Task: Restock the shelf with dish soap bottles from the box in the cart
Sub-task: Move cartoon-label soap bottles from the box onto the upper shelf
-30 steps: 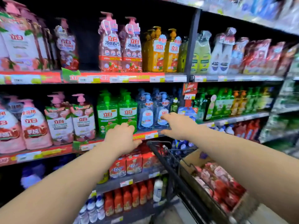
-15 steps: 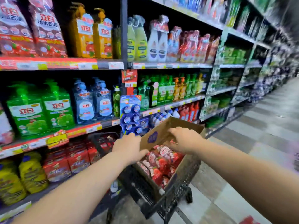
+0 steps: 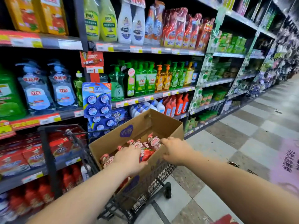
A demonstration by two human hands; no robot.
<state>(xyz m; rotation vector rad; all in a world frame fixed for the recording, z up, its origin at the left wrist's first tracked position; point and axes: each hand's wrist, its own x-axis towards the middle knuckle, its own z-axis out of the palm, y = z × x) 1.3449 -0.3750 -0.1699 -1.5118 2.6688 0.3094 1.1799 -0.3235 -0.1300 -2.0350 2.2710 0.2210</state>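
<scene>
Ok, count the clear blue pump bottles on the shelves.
2. Both stand side by side on the middle shelf: left blue bottle beside a big green bottle, right blue bottle beside a small lime-green bottle. More may hide behind them.

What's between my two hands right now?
Head view: pink-topped dish soap bottles packed in the cardboard box lie between the left hand and the right hand.

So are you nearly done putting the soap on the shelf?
Not nearly. The box sits open in the cart. The left hand and right hand are down on the pink soap bottles inside, and none is lifted out yet. Lots of bottles fill the box, all yet to be put out.
</scene>
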